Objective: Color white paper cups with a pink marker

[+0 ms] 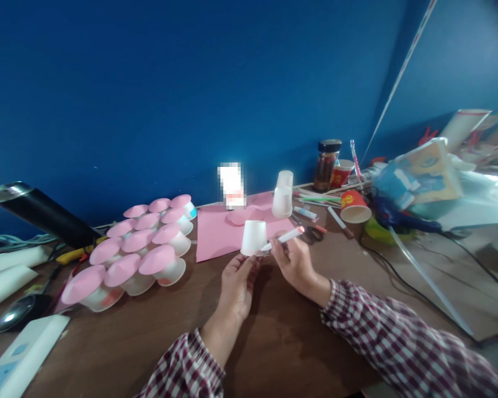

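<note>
- The white paper cup (254,237) is small and plain, held upside down with its narrow base on top and its wider mouth facing down. It sits upright, not tilted, just above the brown desk, in front of the near edge of a pink paper sheet, gripped at its lower rim from the left.
- The marker (283,238) is a slim white pen with a reddish end. It lies at a shallow slant, reddish end up to the right, its lower end touching the cup's lower right side.
</note>
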`<control>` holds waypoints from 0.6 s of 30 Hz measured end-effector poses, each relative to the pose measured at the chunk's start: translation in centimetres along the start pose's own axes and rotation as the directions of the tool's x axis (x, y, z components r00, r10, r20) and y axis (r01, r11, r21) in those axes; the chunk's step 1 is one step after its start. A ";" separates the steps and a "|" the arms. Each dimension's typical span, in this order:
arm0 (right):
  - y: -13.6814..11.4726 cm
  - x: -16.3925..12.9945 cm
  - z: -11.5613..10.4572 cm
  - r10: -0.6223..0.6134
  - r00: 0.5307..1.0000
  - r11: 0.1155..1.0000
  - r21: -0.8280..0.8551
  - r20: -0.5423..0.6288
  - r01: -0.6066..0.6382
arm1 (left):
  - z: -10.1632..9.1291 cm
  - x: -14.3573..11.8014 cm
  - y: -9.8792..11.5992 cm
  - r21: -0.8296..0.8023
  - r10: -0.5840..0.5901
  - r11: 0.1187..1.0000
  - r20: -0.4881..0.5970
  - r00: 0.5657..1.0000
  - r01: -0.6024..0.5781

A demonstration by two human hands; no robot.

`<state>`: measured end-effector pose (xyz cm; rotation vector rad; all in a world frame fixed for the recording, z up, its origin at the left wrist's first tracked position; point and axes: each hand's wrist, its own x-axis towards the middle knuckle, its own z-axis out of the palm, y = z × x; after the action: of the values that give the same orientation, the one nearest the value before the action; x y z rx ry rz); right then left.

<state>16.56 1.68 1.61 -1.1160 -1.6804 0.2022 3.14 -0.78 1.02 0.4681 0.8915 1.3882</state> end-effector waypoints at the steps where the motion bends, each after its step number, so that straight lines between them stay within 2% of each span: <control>1: 0.0 0.0 0.0 0.002 1.000 1.000 0.000 -0.002 -0.002 | 0.0 0.0 0.0 -0.001 0.001 1.000 0.002 1.000 -0.001; 7: 0.1 0.1 -0.1 0.005 1.000 1.000 0.003 0.012 -0.005 | -0.1 0.1 -0.1 -0.008 0.008 1.000 0.009 1.000 -0.008; 12: 0.1 0.1 0.0 0.000 0.999 1.000 -0.020 0.050 0.001 | -0.1 0.1 0.0 -0.033 0.016 0.999 -0.027 0.999 -0.017; 18: -0.2 0.3 0.0 -0.004 0.999 1.000 -0.023 0.048 0.005 | 0.0 0.1 0.0 -0.024 0.020 0.999 -0.010 1.000 -0.021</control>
<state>16.49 1.77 1.92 -1.1322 -1.7314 0.2086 3.13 -0.65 1.05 0.4533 0.8787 1.4197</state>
